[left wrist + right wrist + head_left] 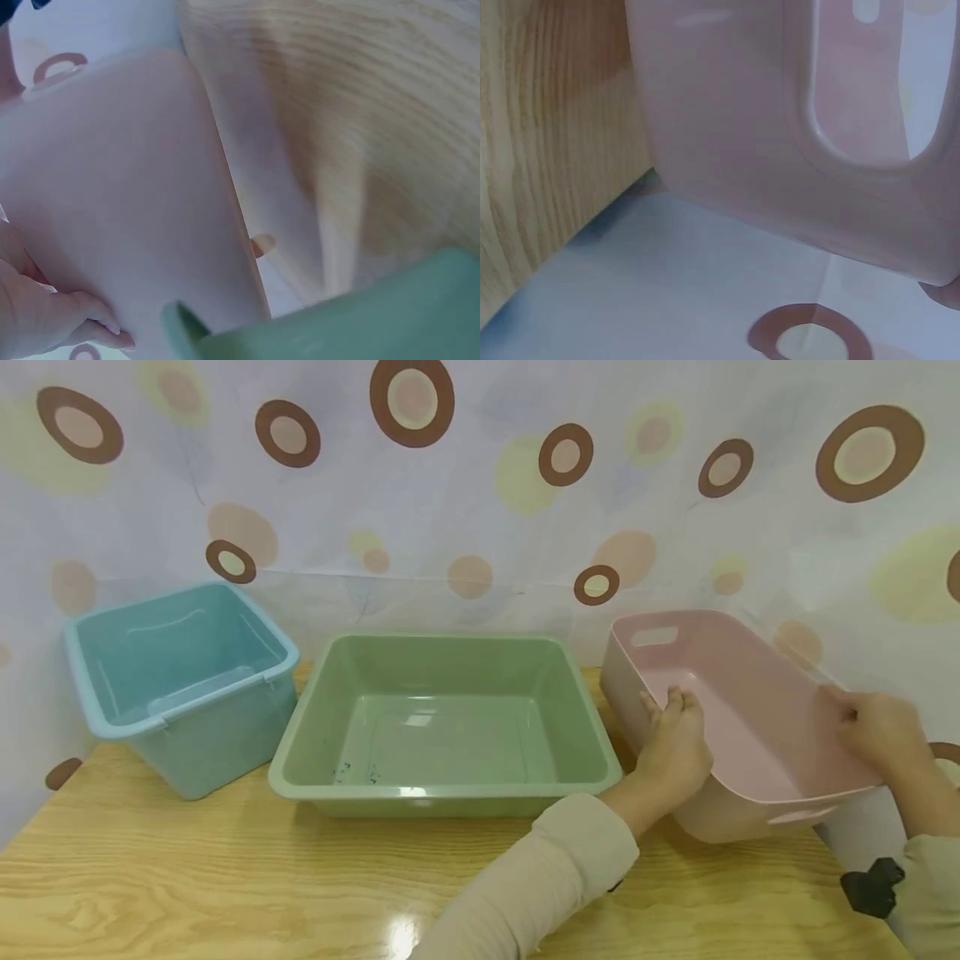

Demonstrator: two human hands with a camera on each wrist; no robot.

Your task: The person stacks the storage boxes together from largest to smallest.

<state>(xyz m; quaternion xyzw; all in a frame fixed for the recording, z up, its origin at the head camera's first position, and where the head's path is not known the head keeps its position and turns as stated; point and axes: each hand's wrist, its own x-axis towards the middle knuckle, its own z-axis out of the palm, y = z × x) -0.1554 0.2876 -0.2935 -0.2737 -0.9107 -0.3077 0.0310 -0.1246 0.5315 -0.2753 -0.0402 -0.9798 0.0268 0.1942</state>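
Observation:
A pink plastic bin [757, 727] with cut-out handles is at the right, held at its two long sides. My left hand [675, 752] pinches its left rim, with some fingers inside and others on the outer wall. That hand [52, 315] shows again against the wall of the pink bin [142, 180] in the left wrist view. My right hand [881, 731] grips the right rim with curled fingers. The bin sits at an angle, its right part reaching past the table edge. The right wrist view shows the pink bin [720, 112] and its handle opening, but no hand.
A wide green tub [450, 792] stands mid-table, close to the pink bin's left side. At the left is a deeper blue bin [225, 727]. The wooden table [262, 885] ends at the right, near the right arm. A patterned cloth [465, 518] hangs behind everything.

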